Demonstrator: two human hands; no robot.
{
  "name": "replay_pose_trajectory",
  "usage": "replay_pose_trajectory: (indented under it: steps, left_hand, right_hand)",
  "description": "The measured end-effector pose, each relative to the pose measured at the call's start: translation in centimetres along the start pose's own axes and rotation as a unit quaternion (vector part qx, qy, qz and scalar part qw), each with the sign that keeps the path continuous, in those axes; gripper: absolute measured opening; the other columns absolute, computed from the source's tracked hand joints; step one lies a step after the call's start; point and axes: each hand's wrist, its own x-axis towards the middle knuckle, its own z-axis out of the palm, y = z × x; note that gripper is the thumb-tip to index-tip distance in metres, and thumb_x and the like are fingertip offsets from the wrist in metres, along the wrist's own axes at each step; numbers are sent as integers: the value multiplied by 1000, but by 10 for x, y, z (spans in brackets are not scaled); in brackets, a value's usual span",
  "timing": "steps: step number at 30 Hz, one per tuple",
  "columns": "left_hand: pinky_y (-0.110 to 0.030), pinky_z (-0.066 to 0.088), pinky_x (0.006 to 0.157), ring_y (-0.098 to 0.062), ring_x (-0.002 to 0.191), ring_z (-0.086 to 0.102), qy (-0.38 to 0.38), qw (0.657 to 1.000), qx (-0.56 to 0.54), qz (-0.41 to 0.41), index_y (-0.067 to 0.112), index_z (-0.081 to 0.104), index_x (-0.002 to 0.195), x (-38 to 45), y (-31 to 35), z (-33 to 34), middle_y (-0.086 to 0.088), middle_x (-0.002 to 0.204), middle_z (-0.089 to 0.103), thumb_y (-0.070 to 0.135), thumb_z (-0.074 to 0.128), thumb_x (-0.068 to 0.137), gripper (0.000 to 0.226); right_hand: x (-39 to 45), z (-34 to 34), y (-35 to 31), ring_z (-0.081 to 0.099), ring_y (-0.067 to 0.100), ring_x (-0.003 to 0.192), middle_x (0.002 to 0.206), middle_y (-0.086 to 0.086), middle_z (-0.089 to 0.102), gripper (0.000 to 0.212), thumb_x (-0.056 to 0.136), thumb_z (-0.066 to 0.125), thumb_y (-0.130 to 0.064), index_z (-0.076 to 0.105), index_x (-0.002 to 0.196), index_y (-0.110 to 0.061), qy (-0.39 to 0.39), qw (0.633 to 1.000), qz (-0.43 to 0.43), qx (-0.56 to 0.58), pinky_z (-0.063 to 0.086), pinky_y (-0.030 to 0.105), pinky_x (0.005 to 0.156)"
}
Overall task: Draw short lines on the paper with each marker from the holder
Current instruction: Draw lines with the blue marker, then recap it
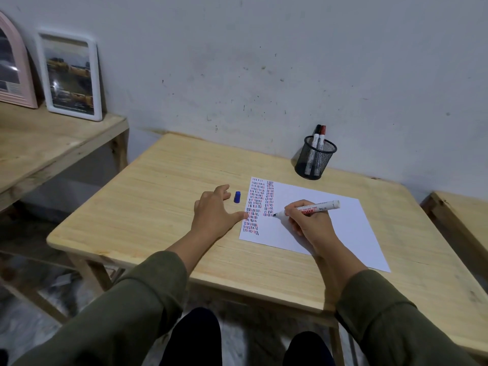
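Wood makes up the table [163,196], which stands against a marked grey wall, and one white sheet of paper [330,225] lies on it. Take the paper as the place to go by. On its left part are two blocks of short lines in dark blue, black and red; the left block runs further down than the right one. One marker [314,207] is in the right hand [309,223], whose grip is closed around the barrel like a pencil hold, and the dark tip touches the paper at the bottom of the second block. So the step in hand looks like drawing lines with this marker. The left hand [214,210] lies flat and open on the table just left of the paper, holding nothing, with its thumb tip at the paper's edge. One blue cap [237,197] lies on the table between that hand's fingers and the paper's left edge. Behind the paper's far edge stands one black mesh holder [314,161] with two markers in it, one with a black cap and one with a red cap. Next, I think, the blue cap must go back on, the marker must return to the holder, and another must be picked. Two picture frames lean on the wall far to the left of the paper.
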Motion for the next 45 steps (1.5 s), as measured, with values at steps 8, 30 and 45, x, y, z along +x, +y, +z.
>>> replay_pose_trajectory:
  steps: [8, 30, 45]
  left_hand:
    - [-32, 23, 88, -14, 122, 42, 4, 1000, 11, -6, 35, 54, 122, 9, 12, 2, 11, 114, 67, 34, 53, 88, 34]
    - [-21, 28, 54, -3, 72, 56, -58, 820, -514, -243, 21, 64, 81, 26, 125, -12, 5, 73, 63, 20, 61, 86, 6]
    - [-21, 30, 58, 0, 75, 57, -120, 843, -476, -221, 17, 67, 89, 16, 150, -15, 7, 75, 67, 31, 65, 83, 15]
  right_hand:
    - [-1, 0, -6, 51, 6, 43, 52, -2, 61, 19, 83, 65, -6, 71, 70, -18, 24, 999, 5, 28, 41, 16, 40]
    - [3, 9, -91, 65, 15, 64, 72, -2, 72, 16, 81, 58, -26, 73, 84, -30, -5, 987, -154, -54, 50, 25, 54]
    - [3, -2, -99, 63, 14, 64, 70, -5, 70, 15, 84, 60, -23, 74, 85, -29, -27, 978, -185, -87, 51, 24, 54]
